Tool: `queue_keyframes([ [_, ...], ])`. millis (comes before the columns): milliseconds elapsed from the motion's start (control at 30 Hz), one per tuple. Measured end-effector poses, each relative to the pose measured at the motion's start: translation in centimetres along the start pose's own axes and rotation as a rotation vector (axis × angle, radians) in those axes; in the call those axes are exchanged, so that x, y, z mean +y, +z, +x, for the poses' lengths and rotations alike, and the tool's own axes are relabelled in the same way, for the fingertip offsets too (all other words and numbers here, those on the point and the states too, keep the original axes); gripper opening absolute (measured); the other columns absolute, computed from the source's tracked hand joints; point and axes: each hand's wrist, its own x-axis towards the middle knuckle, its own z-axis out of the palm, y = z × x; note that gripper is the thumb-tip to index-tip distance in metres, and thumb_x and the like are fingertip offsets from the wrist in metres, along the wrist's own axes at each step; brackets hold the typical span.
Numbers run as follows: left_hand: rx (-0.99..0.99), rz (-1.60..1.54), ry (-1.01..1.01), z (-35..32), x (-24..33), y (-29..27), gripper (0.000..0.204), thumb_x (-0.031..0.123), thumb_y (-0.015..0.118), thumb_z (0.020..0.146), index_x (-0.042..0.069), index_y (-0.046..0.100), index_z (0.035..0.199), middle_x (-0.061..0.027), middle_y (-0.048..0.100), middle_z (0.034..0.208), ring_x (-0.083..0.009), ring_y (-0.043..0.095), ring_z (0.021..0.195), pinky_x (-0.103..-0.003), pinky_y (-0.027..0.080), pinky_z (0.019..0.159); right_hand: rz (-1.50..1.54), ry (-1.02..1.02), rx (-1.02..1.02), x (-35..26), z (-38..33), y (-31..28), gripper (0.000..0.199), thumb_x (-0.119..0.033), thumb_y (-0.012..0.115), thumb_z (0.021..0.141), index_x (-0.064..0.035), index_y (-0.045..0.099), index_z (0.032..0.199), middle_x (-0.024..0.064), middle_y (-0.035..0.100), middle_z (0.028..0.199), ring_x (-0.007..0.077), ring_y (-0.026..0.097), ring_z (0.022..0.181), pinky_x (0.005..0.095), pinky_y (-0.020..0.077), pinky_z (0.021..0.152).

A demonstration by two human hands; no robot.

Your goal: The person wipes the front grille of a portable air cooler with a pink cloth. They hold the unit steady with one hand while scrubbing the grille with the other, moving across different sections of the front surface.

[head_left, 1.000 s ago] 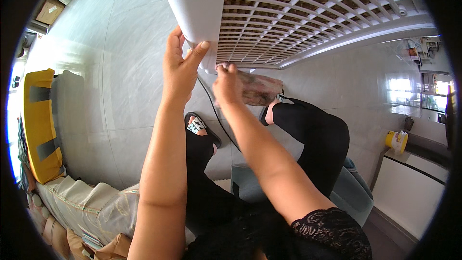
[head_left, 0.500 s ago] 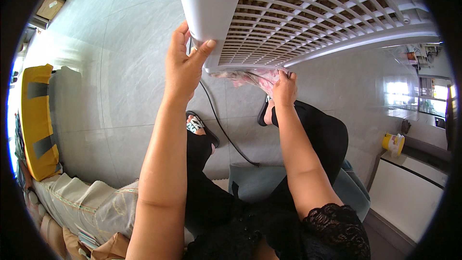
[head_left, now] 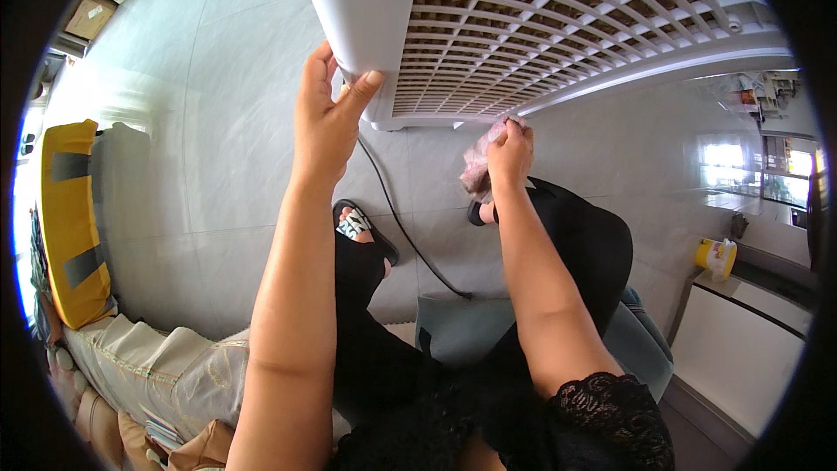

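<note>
A large white air cooler (head_left: 359, 13) fills the top of the view, with a slatted grille (head_left: 510, 30) and brown material behind it. My left hand (head_left: 324, 126) is closed around its lower left corner, the thumb on the near face and the fingers round the far side. Just below the grille's lower edge, my right hand (head_left: 511, 157) is closed on a bunched pink-and-white cloth (head_left: 478, 164). The cloth hangs down to the left of that hand, apart from the left one. Part of the cloth inside the fist is hidden.
A black cord (head_left: 394, 218) runs over the grey tiled floor (head_left: 235, 139) between my sandalled feet. At left stands a yellow-and-grey padded piece (head_left: 71, 218) beside a cloth-covered seat (head_left: 157, 362). To the right, a yellow tub (head_left: 715, 257) rests on a white cabinet (head_left: 737, 349).
My right hand has drawn the cloth away from the cooler's lower edge, and it now hangs bunched. The cooler's corner has shifted slightly left with my left hand still on it.
</note>
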Motion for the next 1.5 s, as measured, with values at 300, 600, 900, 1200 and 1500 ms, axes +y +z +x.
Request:
queue_keyframes([
  [300,0.016,0.001,0.027,0.2,-0.3,0.0,0.054,0.013,0.067,0.091,0.0,0.039,0.135,-0.0157,0.047,0.138,-0.0222,0.047,0.127,-0.044,0.039,0.107,-0.019,-0.054,-0.145,-1.5,0.2,-0.4,0.025,-0.007,0.059,0.082,-0.0047,0.064,0.106,0.0187,0.058,0.109,0.0377,0.06,0.098,0.0454,0.0514,0.081],
  [600,-0.006,-0.018,0.075,0.3,-0.5,0.0,0.051,0.013,0.064,0.093,0.0,0.039,0.135,-0.0137,0.049,0.135,-0.0203,0.049,0.123,-0.038,0.043,0.103,0.059,-0.187,-0.3,-10.7,-4.4,3.2,0.03,-0.009,0.063,0.078,-0.0094,0.064,0.108,0.014,0.056,0.108,0.0303,0.068,0.078,0.0422,0.0562,0.07],
  [900,0.012,0.0,0.073,0.4,-0.7,0.0,0.048,0.011,0.063,0.093,0.0,0.04,0.134,-0.0118,0.049,0.135,-0.0177,0.049,0.121,-0.036,0.044,0.102,0.142,-0.422,-0.251,-12.6,-4.9,4.6,0.027,-0.009,0.062,0.079,-0.0102,0.062,0.107,0.0128,0.055,0.108,0.0318,0.067,0.074,0.0404,0.0569,0.061],
  [1200,0.018,0.042,0.101,0.5,-0.9,-0.3,0.05,0.01,0.063,0.093,0.001,0.039,0.136,-0.0121,0.049,0.135,-0.0179,0.048,0.123,-0.039,0.044,0.103,0.208,-0.39,-0.455,-11.2,-3.6,2.8,0.021,-0.014,0.058,0.083,-0.0152,0.068,0.101,0.0117,0.057,0.105,0.0341,0.066,0.074,0.0453,0.0556,0.064],
  [1500,0.02,0.006,0.089,0.5,-0.9,-0.2,0.05,0.011,0.063,0.093,0.002,0.039,0.136,-0.0102,0.049,0.135,-0.0173,0.048,0.122,-0.04,0.041,0.105,0.126,-0.462,-0.491,-11.6,-3.1,2.8,0.031,-0.008,0.056,0.082,-0.0123,0.064,0.111,0.0151,0.056,0.111,0.0356,0.066,0.079,0.0456,0.0554,0.07],
])
